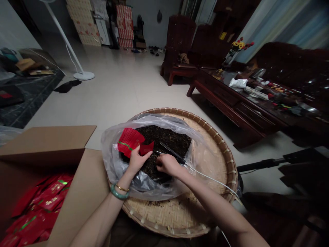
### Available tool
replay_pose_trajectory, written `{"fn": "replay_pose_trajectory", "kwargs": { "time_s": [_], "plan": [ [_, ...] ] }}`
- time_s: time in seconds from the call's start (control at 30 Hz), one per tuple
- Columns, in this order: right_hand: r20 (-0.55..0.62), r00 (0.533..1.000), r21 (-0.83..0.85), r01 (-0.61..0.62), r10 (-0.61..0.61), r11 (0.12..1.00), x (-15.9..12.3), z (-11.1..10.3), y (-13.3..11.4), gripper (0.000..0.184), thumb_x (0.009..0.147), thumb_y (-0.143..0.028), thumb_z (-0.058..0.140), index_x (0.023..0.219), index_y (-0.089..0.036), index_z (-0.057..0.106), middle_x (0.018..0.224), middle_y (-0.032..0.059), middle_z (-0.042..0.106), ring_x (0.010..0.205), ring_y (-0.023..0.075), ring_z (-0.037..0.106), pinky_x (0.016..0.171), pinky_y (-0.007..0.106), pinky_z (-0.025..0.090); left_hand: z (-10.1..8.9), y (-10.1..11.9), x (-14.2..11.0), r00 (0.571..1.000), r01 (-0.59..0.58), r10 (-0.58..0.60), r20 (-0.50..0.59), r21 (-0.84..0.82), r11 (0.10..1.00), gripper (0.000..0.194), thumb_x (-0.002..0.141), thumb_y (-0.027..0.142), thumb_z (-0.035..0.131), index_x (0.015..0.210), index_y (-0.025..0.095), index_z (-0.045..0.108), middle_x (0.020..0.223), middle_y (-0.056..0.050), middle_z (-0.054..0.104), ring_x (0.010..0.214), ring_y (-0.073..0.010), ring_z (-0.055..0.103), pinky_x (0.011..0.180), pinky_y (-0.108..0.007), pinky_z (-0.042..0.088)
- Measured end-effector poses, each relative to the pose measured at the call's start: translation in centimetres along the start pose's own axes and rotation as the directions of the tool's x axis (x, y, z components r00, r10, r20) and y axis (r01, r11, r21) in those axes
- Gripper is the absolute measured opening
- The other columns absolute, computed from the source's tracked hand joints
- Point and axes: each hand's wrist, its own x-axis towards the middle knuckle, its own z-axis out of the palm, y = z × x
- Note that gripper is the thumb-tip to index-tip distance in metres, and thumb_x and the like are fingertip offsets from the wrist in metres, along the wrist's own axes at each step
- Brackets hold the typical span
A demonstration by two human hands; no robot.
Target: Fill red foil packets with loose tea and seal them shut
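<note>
My left hand [136, 160] is closed on a small red packet [146, 148], held over a clear plastic bag [113, 151] of dark loose tea [169, 137]. A fanned stack of red packets [129, 140] lies on the tea just left of that hand. My right hand [167, 164] is closed on a black tool [172, 153] with a white cable [210, 178] trailing to the right; the tool lies across the tea. The bag rests in a round woven bamboo tray [218, 144].
An open cardboard box [48, 144] at the left holds several red packets [38, 212]. A dark wooden coffee table [241, 103] with clutter and wooden chairs [180, 44] stand at the right. A white fan stand [83, 74] is on the tiled floor beyond.
</note>
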Motion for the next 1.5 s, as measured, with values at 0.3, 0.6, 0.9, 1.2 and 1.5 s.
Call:
{"fn": "replay_pose_trajectory", "kwargs": {
  "time_s": [0.3,0.6,0.9,1.2,1.5],
  "plan": [
    [-0.308,0.951,0.415,0.124,0.011,0.901,-1.5,-3.8,1.9,0.010,0.070,-0.015,0.062,0.076,-0.016,0.069,0.069,-0.0003,0.062,0.062,0.0091,0.055,0.057,0.018,0.039,0.0,0.0,-0.1,0.996,-0.011,0.011,0.092,-0.007,1.000,0.033,0.063,0.032,0.071,0.088,0.011,0.066,0.082,-0.006,0.071,0.073,-0.0186,0.064,0.072,-0.030,0.051],
    [-0.493,0.865,0.342,0.286,-0.089,0.895,-1.0,-9.8,-1.4,0.010,0.072,-0.013,0.064,0.079,-0.017,0.069,0.070,-0.0008,0.060,0.064,0.0088,0.053,0.059,0.019,0.038,0.1,-0.4,-0.3,0.985,-0.054,0.042,0.170,0.066,0.996,0.026,0.065,0.032,0.070,0.081,0.012,0.064,0.071,-0.001,0.064,0.065,-0.0147,0.057,0.061,-0.024,0.045],
    [-0.522,0.852,0.380,0.274,-0.040,0.884,-0.8,-8.4,-0.6,0.011,0.081,-0.018,0.059,0.088,-0.018,0.068,0.075,-0.0002,0.059,0.062,0.0088,0.050,0.058,0.020,0.039,0.2,0.0,-0.4,0.980,-0.051,0.044,0.192,0.032,0.998,0.029,0.065,0.029,0.070,0.087,0.012,0.065,0.076,-0.002,0.066,0.069,-0.0153,0.058,0.066,-0.025,0.047],
    [-0.466,0.873,0.209,0.270,-0.147,0.940,-0.4,-5.4,-0.9,0.014,0.081,-0.031,0.062,0.087,-0.020,0.069,0.093,0.0053,0.059,0.089,0.0165,0.051,0.079,0.029,0.043,0.1,0.3,-0.7,0.976,-0.057,0.030,0.217,0.123,0.991,0.023,0.064,0.033,0.070,0.067,0.013,0.059,0.057,0.005,0.051,0.055,-0.0093,0.044,0.050,-0.019,0.035],
    [-0.616,0.781,0.491,0.281,0.101,0.824,0.1,-5.9,0.0,0.015,0.084,-0.027,0.056,0.086,-0.019,0.069,0.089,0.0049,0.063,0.082,0.0146,0.058,0.071,0.026,0.045,0.1,0.4,-0.7,0.961,-0.042,0.020,0.277,0.072,0.997,0.033,0.064,0.034,0.072,0.088,0.013,0.066,0.075,-0.001,0.066,0.068,-0.0158,0.058,0.065,-0.026,0.046]
  ]
}}
